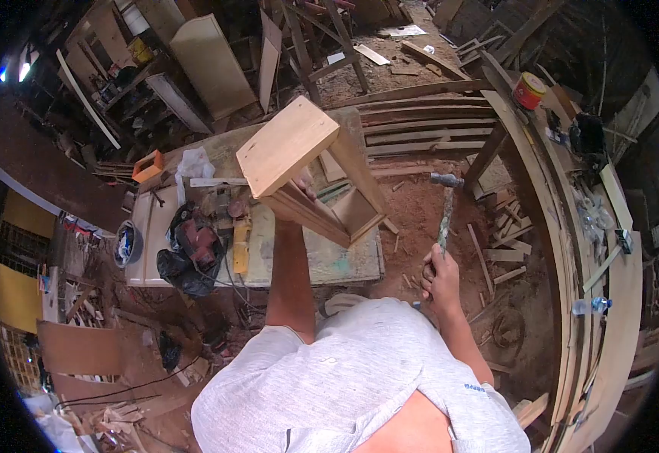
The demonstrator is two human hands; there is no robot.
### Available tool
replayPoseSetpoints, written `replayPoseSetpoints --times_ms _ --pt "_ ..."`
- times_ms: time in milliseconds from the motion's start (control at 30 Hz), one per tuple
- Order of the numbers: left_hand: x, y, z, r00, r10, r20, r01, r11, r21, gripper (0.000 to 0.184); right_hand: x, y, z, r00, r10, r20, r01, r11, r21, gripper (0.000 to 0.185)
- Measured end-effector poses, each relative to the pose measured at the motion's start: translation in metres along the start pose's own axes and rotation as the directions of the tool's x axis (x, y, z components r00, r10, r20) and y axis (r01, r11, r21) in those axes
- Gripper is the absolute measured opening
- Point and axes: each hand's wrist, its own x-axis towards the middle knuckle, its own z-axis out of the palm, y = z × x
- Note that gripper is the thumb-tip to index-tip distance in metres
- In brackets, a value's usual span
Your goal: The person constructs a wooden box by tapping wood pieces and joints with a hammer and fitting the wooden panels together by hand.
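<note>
My left hand (pixel 304 181), partly hidden, grips a wooden box-like frame (pixel 288 143) from below. The frame is tilted above the workbench (pixel 359 264), with a flat board on top and open sides. In my right hand (pixel 440 279), closed around the handle, is a hammer (pixel 446 208). Its metal head points up and away from me, to the right of the frame and apart from it. A dark red power tool (pixel 197 238) lies on the bench left of my left forearm, beside a yellow object (pixel 241 245).
A black plastic bag (pixel 178 272) hangs at the bench's front edge, near a bucket (pixel 128 243). An orange box (pixel 148 166) sits farther back. Long planks (pixel 548 226) on the right carry a red tin (pixel 529 90) and a plastic bottle (pixel 591 306). Wood offcuts (pixel 510 234) litter the floor.
</note>
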Motion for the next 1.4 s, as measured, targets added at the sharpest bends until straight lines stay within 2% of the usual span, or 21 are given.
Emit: replayPoseSetpoints --times_ms 67,167,300,500,700,900,1100,1400 --pt "0.013 0.002 0.004 0.992 -0.034 0.123 0.039 0.999 -0.035 0.067 0.000 0.000 -0.001 1.000 -0.008 0.000 0.008 1.000 0.000 0.044" --pt "0.029 0.007 0.031 0.982 -0.048 0.182 0.060 0.996 -0.060 0.065 -0.003 -0.004 0.000 1.000 -0.018 -0.012 0.017 1.000 -0.022 0.045" --pt "0.027 0.006 0.054 0.979 -0.198 0.051 0.203 0.973 -0.114 0.066 -0.006 -0.008 0.005 0.999 -0.033 -0.018 0.032 0.998 -0.061 0.045" --pt "0.029 0.010 0.084 0.939 -0.337 -0.065 0.318 0.927 -0.200 0.074 -0.006 -0.005 0.000 0.999 -0.052 -0.004 0.052 0.994 -0.096 0.046" --pt "0.033 0.008 0.081 0.935 -0.354 -0.001 0.348 0.919 -0.184 0.082 -0.006 -0.002 -0.002 0.998 -0.063 0.005 0.063 0.995 -0.074 0.046" --pt "0.028 0.009 0.092 0.928 -0.368 -0.063 0.346 0.910 -0.227 0.084 -0.006 0.000 -0.002 0.997 -0.080 -0.008 0.080 0.995 -0.061 0.046" --pt "0.030 0.008 0.079 0.913 -0.407 0.016 0.395 0.877 -0.272 0.086 -0.005 0.003 -0.004 0.996 -0.082 -0.017 0.081 0.995 -0.066 0.045" --pt "0.023 0.011 0.091 0.927 -0.354 -0.121 0.334 0.929 -0.162 0.090 -0.012 -0.001 0.000 0.997 -0.071 -0.033 0.067 0.991 -0.113 0.045"
